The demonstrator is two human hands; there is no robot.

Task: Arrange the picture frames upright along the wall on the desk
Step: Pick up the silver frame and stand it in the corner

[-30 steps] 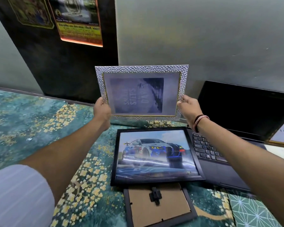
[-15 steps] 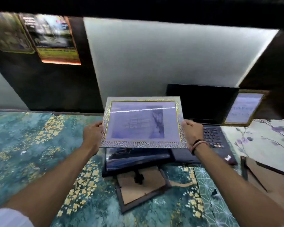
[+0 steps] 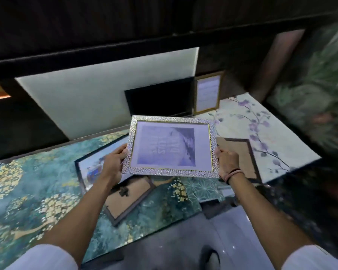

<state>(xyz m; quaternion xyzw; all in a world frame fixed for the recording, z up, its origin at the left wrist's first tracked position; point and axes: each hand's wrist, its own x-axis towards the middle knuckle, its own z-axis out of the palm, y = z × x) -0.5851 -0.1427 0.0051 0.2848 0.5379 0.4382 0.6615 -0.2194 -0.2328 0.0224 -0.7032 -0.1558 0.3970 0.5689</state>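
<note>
Both hands [image 3: 113, 164] grip silver frame's [image 3: 172, 147] side edges.

- Both arms reach forward from white sleeves, bare from above the elbow down, and angle inward towards each other.
- The left hand [image 3: 114, 164] is closed in a grip, thumb on top and fingers curled underneath.
- The right hand [image 3: 227, 162] grips the same way, level with the left.
- A reddish band circles the right wrist.
</note>
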